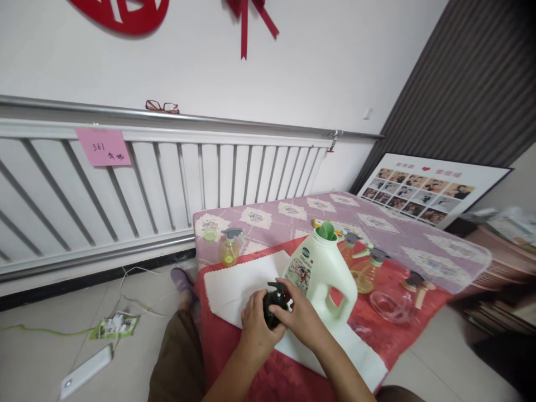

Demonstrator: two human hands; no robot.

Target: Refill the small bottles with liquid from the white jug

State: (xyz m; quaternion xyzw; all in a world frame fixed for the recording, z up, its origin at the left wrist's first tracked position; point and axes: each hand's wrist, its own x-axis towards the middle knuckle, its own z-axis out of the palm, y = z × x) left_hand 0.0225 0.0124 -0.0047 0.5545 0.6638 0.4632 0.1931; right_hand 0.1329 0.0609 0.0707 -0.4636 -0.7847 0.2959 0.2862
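Our left hand (pixel 257 318) curls round the dark pump bottle (pixel 269 318), lower centre of the frame; our right hand (pixel 300 314) closes on its upper part. We'd do best gripping the body firmly, clear of the pale green jug (pixel 330 262).

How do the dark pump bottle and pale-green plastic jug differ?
The dark pump bottle is smaller than the pale-green plastic jug. Left hand and right hand hold the bottle; the jug stands unheld. The bottle has a pump; the jug, a handle. Both are containers.

Pump bottle (pixel 269 308) left; jug (pixel 320 272) right
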